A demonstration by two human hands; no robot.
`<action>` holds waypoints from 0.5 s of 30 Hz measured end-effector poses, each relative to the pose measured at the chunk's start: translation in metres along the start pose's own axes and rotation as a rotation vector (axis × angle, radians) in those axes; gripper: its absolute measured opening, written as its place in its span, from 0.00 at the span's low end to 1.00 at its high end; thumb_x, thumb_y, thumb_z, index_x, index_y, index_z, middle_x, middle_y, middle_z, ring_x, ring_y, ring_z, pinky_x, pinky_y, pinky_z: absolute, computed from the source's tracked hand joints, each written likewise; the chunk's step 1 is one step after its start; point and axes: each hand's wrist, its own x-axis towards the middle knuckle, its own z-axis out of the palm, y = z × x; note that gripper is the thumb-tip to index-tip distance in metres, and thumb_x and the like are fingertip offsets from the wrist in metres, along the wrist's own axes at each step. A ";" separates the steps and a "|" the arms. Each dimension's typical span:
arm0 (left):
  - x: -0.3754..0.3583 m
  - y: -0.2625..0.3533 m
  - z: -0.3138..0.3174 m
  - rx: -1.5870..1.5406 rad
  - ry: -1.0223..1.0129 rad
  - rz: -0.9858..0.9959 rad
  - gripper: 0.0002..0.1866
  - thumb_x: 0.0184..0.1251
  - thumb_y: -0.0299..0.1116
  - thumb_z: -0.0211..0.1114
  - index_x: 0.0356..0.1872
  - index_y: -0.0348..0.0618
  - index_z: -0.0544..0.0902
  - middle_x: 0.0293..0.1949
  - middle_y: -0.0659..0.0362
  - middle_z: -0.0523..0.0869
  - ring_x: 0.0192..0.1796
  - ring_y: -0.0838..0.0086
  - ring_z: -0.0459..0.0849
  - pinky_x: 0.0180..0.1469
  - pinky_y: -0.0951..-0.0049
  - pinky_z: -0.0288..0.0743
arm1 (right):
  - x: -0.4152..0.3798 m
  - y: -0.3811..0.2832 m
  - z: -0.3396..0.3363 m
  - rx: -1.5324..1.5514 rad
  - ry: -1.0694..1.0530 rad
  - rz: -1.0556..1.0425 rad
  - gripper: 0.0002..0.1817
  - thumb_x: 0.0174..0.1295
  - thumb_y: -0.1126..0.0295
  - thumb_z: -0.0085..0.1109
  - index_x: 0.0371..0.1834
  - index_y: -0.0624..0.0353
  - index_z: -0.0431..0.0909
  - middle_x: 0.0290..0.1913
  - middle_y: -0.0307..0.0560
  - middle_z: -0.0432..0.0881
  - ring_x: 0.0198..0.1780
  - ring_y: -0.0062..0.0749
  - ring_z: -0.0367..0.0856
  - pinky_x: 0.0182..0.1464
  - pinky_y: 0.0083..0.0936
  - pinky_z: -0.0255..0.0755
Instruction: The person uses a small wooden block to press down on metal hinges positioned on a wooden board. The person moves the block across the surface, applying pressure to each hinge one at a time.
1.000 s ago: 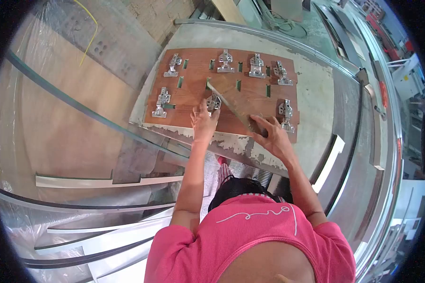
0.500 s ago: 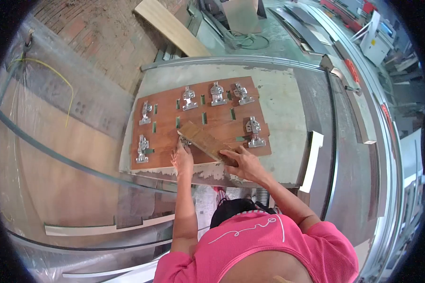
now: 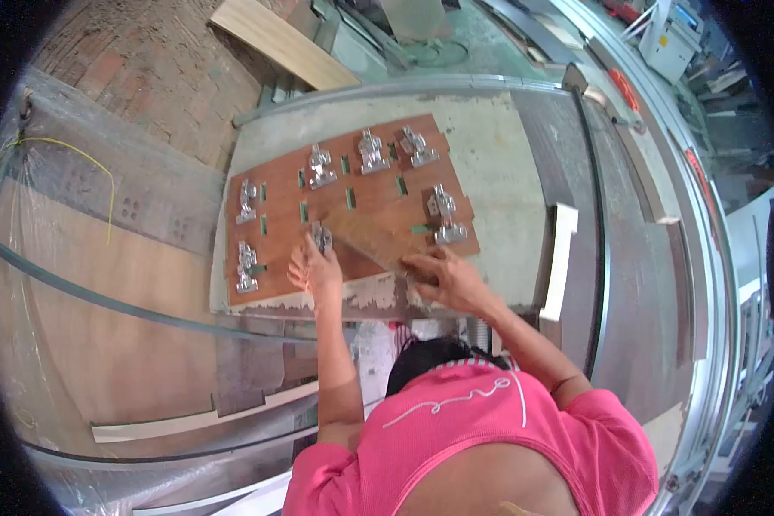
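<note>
My left hand (image 3: 316, 271) pinches a metal cabinet hinge (image 3: 322, 236) near the front edge of a reddish-brown board (image 3: 284, 262). A flat wooden strip (image 3: 365, 230) lies slantwise over the board, its upper left end close beside that hinge. My right hand (image 3: 447, 279) grips the strip's lower right end, fingers curled over it at the board's front edge. Several more cabinet hinges stand on the board, among them one at the back (image 3: 371, 152) and one at the right (image 3: 445, 215). Small slots with green showing through are spread between them.
The board rests on a worn pale worktable (image 3: 499, 172). A white-edged strip (image 3: 561, 262) lies along its right side, with metal rails (image 3: 599, 284) beyond. Plastic-covered panels (image 3: 129, 318) stand at the left. Behind is a loose plank (image 3: 284, 43).
The wooden strip has turned and slid slightly, its broad face now showing more. The hinge at my left fingers, mostly covered before, is in plain sight. The whole view has shifted a little.
</note>
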 end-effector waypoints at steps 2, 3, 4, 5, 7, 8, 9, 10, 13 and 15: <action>-0.004 0.011 0.020 -0.067 0.065 0.140 0.26 0.63 0.41 0.59 0.63 0.51 0.71 0.57 0.48 0.74 0.62 0.47 0.68 0.61 0.43 0.61 | -0.014 0.001 -0.010 0.038 0.042 0.012 0.28 0.55 0.61 0.62 0.62 0.45 0.73 0.52 0.58 0.74 0.52 0.54 0.77 0.53 0.41 0.73; -0.005 0.021 0.028 -0.154 0.159 0.277 0.25 0.61 0.40 0.60 0.61 0.50 0.73 0.56 0.48 0.74 0.60 0.48 0.70 0.60 0.43 0.61 | -0.020 0.005 -0.015 0.040 0.100 0.033 0.28 0.54 0.61 0.62 0.62 0.43 0.73 0.52 0.58 0.74 0.50 0.54 0.78 0.52 0.42 0.74; -0.010 0.044 0.012 -0.243 -0.004 0.275 0.25 0.60 0.39 0.61 0.59 0.48 0.73 0.55 0.48 0.74 0.59 0.49 0.70 0.59 0.42 0.61 | -0.025 0.008 -0.021 0.039 0.162 0.050 0.28 0.54 0.60 0.63 0.62 0.41 0.73 0.52 0.57 0.75 0.49 0.54 0.79 0.51 0.42 0.75; -0.018 0.070 -0.005 -0.332 -0.165 0.274 0.24 0.59 0.38 0.61 0.58 0.45 0.74 0.55 0.48 0.74 0.58 0.50 0.71 0.58 0.41 0.61 | -0.031 0.011 -0.027 0.039 0.167 0.050 0.28 0.54 0.60 0.63 0.62 0.41 0.73 0.52 0.57 0.75 0.49 0.54 0.79 0.51 0.42 0.75; -0.034 0.092 0.040 -0.573 -0.202 0.399 0.22 0.58 0.36 0.62 0.54 0.41 0.75 0.55 0.48 0.74 0.57 0.49 0.72 0.58 0.41 0.62 | -0.047 0.018 -0.041 -0.009 0.280 0.104 0.28 0.54 0.60 0.63 0.62 0.42 0.73 0.51 0.57 0.75 0.49 0.53 0.79 0.51 0.41 0.75; -0.043 0.114 0.021 -0.426 -0.319 0.414 0.23 0.57 0.35 0.62 0.55 0.39 0.74 0.55 0.47 0.73 0.58 0.49 0.72 0.58 0.41 0.62 | -0.055 0.019 -0.048 -0.022 0.315 0.120 0.27 0.54 0.61 0.63 0.61 0.43 0.74 0.50 0.58 0.76 0.48 0.53 0.79 0.50 0.41 0.75; -0.052 0.135 0.000 -0.276 -0.434 0.429 0.23 0.57 0.33 0.62 0.55 0.37 0.73 0.56 0.47 0.73 0.59 0.49 0.71 0.58 0.42 0.63 | -0.060 0.022 -0.052 -0.025 0.325 0.121 0.27 0.54 0.61 0.63 0.61 0.43 0.74 0.50 0.58 0.76 0.48 0.53 0.79 0.50 0.41 0.75; -0.060 0.142 0.013 -0.279 -0.431 0.441 0.23 0.57 0.33 0.62 0.55 0.37 0.73 0.56 0.47 0.73 0.59 0.49 0.71 0.58 0.42 0.63 | -0.065 0.026 -0.056 -0.028 0.324 0.191 0.27 0.54 0.61 0.63 0.61 0.43 0.74 0.49 0.58 0.76 0.48 0.53 0.79 0.50 0.41 0.75; -0.073 0.154 0.045 -0.448 -0.293 0.571 0.27 0.55 0.31 0.62 0.58 0.36 0.69 0.57 0.46 0.71 0.62 0.49 0.68 0.60 0.42 0.63 | -0.078 0.038 -0.060 -0.050 0.336 0.285 0.27 0.54 0.61 0.63 0.61 0.43 0.74 0.48 0.59 0.76 0.47 0.54 0.79 0.49 0.42 0.75; -0.077 0.159 0.049 -0.371 -0.308 0.562 0.33 0.54 0.30 0.64 0.62 0.34 0.64 0.58 0.47 0.69 0.64 0.51 0.66 0.62 0.42 0.61 | -0.084 0.041 -0.062 -0.071 0.308 0.317 0.27 0.54 0.61 0.63 0.60 0.44 0.74 0.48 0.60 0.76 0.46 0.55 0.79 0.48 0.42 0.75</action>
